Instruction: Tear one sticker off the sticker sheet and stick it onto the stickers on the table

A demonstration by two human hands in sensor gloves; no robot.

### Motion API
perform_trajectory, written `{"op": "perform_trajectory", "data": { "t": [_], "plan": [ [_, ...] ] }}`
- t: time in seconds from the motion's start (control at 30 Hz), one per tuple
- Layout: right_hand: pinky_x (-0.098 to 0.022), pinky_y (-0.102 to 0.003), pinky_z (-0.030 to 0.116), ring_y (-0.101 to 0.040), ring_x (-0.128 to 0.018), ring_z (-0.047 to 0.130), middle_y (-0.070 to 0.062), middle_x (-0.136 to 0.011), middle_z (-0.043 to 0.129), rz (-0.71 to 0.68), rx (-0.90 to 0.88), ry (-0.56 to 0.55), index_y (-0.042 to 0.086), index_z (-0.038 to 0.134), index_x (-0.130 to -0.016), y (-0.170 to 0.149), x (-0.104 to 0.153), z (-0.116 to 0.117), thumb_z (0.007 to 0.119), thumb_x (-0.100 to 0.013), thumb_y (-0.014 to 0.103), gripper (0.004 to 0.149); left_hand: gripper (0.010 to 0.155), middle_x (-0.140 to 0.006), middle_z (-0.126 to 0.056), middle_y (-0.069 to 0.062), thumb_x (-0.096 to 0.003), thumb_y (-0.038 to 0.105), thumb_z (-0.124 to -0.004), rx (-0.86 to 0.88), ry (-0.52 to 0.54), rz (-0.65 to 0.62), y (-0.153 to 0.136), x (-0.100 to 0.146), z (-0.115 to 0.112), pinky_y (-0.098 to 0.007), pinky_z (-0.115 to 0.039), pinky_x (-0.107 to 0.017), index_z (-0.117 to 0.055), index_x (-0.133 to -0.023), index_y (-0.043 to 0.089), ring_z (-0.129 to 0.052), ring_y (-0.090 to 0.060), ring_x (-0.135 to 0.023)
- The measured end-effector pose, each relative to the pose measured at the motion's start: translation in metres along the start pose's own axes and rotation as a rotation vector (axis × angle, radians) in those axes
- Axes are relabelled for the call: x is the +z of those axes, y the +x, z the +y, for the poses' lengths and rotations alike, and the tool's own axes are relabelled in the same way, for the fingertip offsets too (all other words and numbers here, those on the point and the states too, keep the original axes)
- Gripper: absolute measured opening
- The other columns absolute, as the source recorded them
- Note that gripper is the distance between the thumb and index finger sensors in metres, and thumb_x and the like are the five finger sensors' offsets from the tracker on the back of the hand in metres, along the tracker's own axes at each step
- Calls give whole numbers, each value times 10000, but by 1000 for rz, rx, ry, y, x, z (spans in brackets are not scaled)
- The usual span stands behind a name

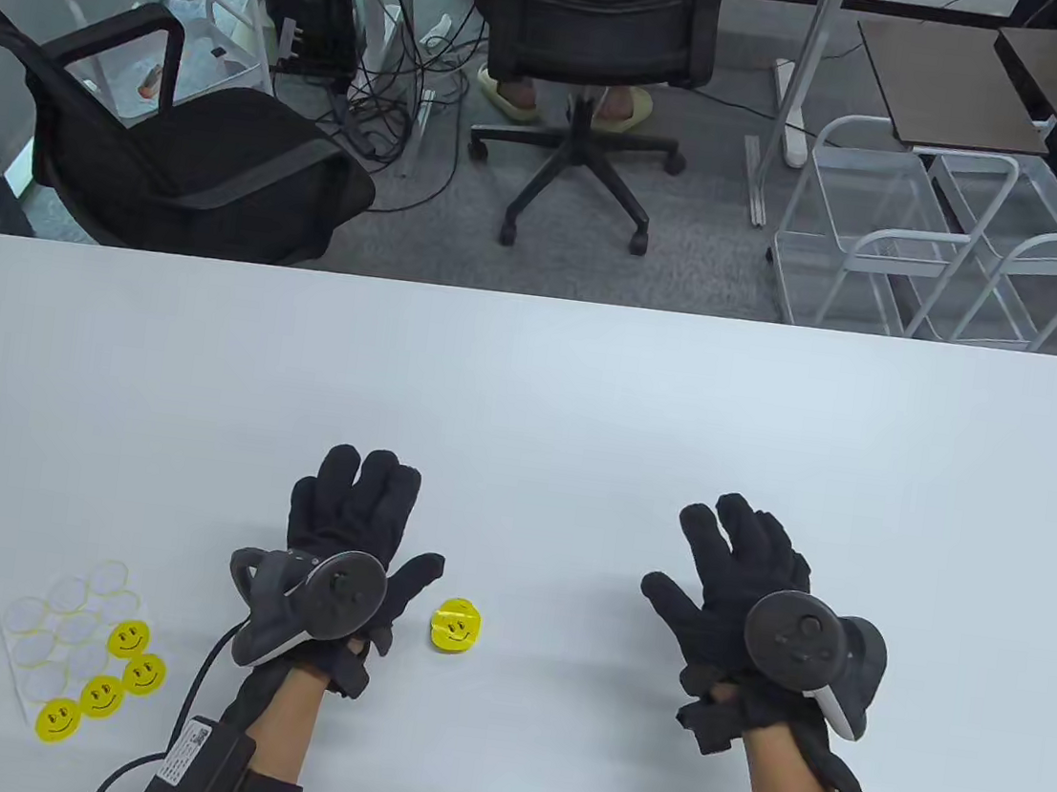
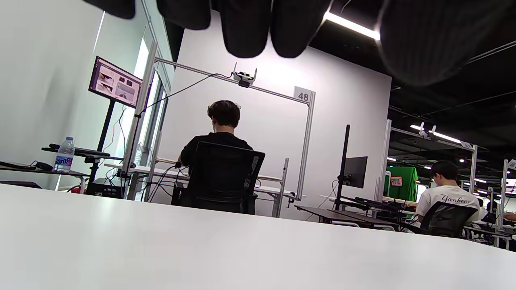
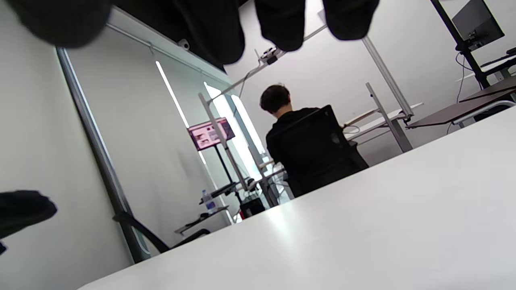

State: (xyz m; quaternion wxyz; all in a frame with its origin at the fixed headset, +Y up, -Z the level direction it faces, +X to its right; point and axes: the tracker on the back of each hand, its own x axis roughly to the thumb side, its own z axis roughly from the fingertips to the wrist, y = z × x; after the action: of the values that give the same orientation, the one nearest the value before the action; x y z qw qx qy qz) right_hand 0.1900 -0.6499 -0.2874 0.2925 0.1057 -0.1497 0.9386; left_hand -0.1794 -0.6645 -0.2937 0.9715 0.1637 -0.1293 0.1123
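Both hands are laid flat on the table [image 1: 547, 398], fingers spread wide, nothing held. Stuck stickers [image 1: 455, 625] are seen just right of the left hand [image 1: 346, 547] thumb, well apart from the right hand [image 1: 745, 596]. Sticker sheet [image 1: 79, 644], w/ four smileys, lies left of the left fingers. "48" sign [image 2: 303, 96] and "Yankees" shirt [image 2: 451, 200] are legible in bkgd.

Smooth matt white table [image 1: 585, 403]; glossy yellow stickers [image 1: 455, 626].
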Motion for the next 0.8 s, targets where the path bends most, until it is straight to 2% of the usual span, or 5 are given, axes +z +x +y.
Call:
{"op": "perform_trajectory", "data": {
  "t": [0.3,0.43,0.53,0.6,0.8],
  "plan": [
    [-619,-853,359,-656,-1015,416,-245,-1183,480,-12,0,11,178,578,-1100,4,0,4,642,-460,653,800,845,-1229,-409,-108,-474,624,-772,11,7,1,-5,4,-1,-699,-391,-737,-440,-1138,222,-301,-470,-1112],
    [-619,-853,359,-656,-1015,416,-247,-1182,481,-10,-2,13,176,579,-1100,2,0,2,645,-460,652,800,850,-1239,-393,-82,-465,625,-777,-44,-4,8,-3,-2,-10,-643,-362,-779,-412,-1138,257,-285,-431,-1135],
    [-620,-853,358,-653,-1017,418,-245,-1184,478,-9,9,14,178,581,-1099,1,0,0,644,-460,652,798,868,-1246,-372,-66,-457,631,-785,-89,-10,-4,-6,-3,-5,-646,-328,-786,-389,-1140,268,-251,-418,-1142],
    [-622,-852,357,-652,-1017,418,-248,-1183,478,-3,-2,12,174,581,-1100,0,0,-1,646,-460,650,800,880,-1244,-370,-65,-453,633,-785,-144,16,-32,-15,-3,4,-647,-330,-785,-376,-1140,266,-249,-417,-1141],
    [-620,-851,367,-651,-1015,426,-248,-1182,482,-1,2,16,171,583,-1099,0,1,0,644,-460,652,802,965,-1240,-318,-88,-427,648,-791,-213,-56,-63,-61,6,22,-647,-286,-774,-294,-1139,226,-194,-430,-1124]
  ]
}}
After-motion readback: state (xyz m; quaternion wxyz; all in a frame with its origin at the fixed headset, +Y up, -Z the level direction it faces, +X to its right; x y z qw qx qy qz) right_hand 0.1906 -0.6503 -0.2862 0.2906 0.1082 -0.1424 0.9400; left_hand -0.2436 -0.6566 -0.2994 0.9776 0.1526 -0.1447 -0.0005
